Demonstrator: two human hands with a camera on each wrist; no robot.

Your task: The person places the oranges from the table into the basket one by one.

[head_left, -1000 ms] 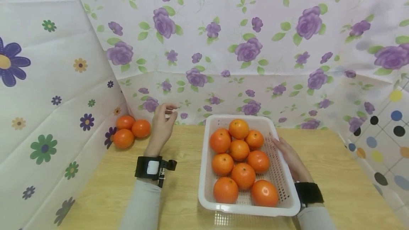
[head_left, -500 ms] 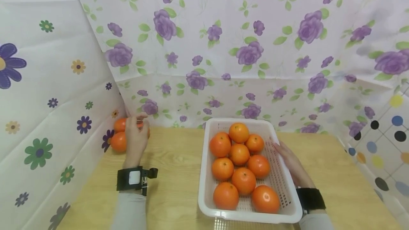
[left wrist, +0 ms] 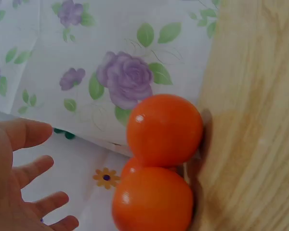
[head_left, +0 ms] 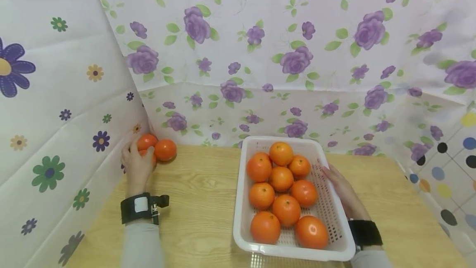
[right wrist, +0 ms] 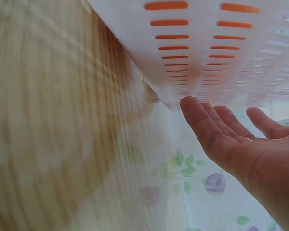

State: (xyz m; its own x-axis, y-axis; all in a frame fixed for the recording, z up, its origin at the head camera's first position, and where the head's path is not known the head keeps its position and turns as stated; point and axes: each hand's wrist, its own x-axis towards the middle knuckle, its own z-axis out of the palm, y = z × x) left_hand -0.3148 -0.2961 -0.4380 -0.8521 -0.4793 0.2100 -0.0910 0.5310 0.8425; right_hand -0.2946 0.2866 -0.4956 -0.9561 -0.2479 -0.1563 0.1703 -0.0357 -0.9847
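Note:
My left hand (head_left: 137, 166) is at the left back corner of the table, its fingers spread around the nearest of a cluster of three oranges. That nearest orange (left wrist: 151, 202) is partly covered by the hand in the head view; the left wrist view shows the fingers apart from it. Behind it sit the back orange (head_left: 147, 142) and the right-hand orange (head_left: 165, 150). My right hand (head_left: 343, 191) touches the right side of a white plastic basket (head_left: 238, 218), straight fingers (right wrist: 197, 118) along its slotted outer wall. Several oranges (head_left: 286, 210) lie in the basket.
The wooden table (head_left: 201, 189) stretches between the left cluster and the basket. A flowered sheet (head_left: 230, 53) hangs behind it, and a daisy-patterned sheet (head_left: 74, 135) closes off the left side. On the right hangs a dotted sheet (head_left: 457, 177).
My left hand has moved left and down from beside the cluster, past its right-hand orange, to the nearest orange. My right hand stays at the basket's side.

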